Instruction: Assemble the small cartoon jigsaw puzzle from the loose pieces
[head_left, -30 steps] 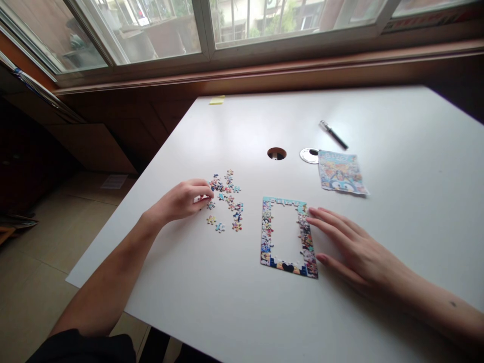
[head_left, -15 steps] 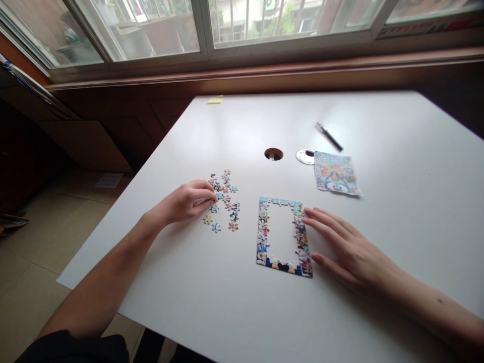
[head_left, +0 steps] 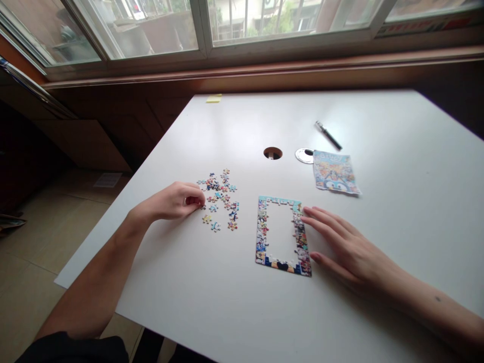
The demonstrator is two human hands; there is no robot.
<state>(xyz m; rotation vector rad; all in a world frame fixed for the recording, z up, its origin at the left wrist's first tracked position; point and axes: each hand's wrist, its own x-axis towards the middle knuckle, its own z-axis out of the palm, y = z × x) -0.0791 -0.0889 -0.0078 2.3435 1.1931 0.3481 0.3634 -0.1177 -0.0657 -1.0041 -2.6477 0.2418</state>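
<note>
Loose jigsaw pieces (head_left: 227, 199) lie scattered left of the table's middle. At their left edge my left hand (head_left: 179, 200) is closed, thumb and fingertips pinched at a small dark piece near the tabletop, mostly hidden. A rectangular puzzle border (head_left: 261, 234) lies flat to the right of the loose pieces, its inside showing bare white table. My right hand (head_left: 346, 247) rests with spread fingers on the table, its fingertips at the border's right edge. A colourful picture sheet (head_left: 335, 174) of the puzzle type lies behind that hand.
The white table (head_left: 212, 302) has a round cable hole (head_left: 273, 153), with a metal ring cover (head_left: 303, 155) beside it, partly against the picture sheet. A black pen (head_left: 328, 135) lies farther back. A yellow sticky note (head_left: 214, 99) is at the far edge, below the window.
My left hand has drawn back leftward from the middle of the loose pieces to their left edge, its fingers curled more tightly. My right hand has stayed beside the border.
</note>
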